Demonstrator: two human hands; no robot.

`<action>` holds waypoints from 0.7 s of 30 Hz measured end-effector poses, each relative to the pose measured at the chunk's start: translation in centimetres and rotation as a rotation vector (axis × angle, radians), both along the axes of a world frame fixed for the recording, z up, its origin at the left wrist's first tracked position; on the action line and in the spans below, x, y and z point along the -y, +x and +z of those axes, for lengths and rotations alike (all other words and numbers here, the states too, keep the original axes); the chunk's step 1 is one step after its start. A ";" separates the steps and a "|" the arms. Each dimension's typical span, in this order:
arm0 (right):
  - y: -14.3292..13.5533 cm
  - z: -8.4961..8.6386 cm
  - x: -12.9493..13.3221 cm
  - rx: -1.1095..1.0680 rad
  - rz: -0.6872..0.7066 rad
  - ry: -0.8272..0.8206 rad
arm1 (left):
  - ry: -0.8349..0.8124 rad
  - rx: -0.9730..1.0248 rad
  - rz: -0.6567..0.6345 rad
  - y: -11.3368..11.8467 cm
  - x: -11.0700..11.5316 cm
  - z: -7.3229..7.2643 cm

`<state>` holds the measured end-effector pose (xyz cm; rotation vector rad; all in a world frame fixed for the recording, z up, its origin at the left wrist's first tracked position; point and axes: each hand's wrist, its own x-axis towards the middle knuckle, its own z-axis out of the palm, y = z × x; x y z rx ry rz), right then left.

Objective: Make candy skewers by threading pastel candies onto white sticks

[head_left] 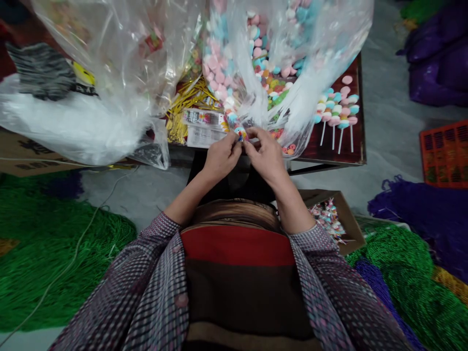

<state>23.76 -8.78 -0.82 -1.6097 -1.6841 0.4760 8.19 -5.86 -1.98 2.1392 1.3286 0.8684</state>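
Both hands meet at the table's front edge over a small wrapped marshmallow candy (239, 131) with a colourful printed wrapper. My left hand (224, 155) pinches its lower end from the left, thumb and fingers pressed together. From the right, my right hand (266, 152) grips the same end with thumb and forefinger. The fingers partly cover the candy's lower end. Just left of it lie printed wrappers (204, 117) and gold twist ties (190, 100). Beyond my hands stands an open clear bag of pink, white and blue marshmallows (219, 73). Gummy rings (278, 134) lie right of it.
Marshmallow sticks (338, 109) lie at the table's right end. A large clear bag (109, 58) and white plastic (73, 126) cover the left. A cardboard box (345, 214) of wrapped candies stands by my right elbow. Green cord (73, 263) and an orange crate (444, 156) are on the floor.
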 end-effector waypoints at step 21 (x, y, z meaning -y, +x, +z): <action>-0.8 1.4 0.7 -0.288 -0.050 0.014 | -0.496 0.735 0.041 0.7 -1.8 0.6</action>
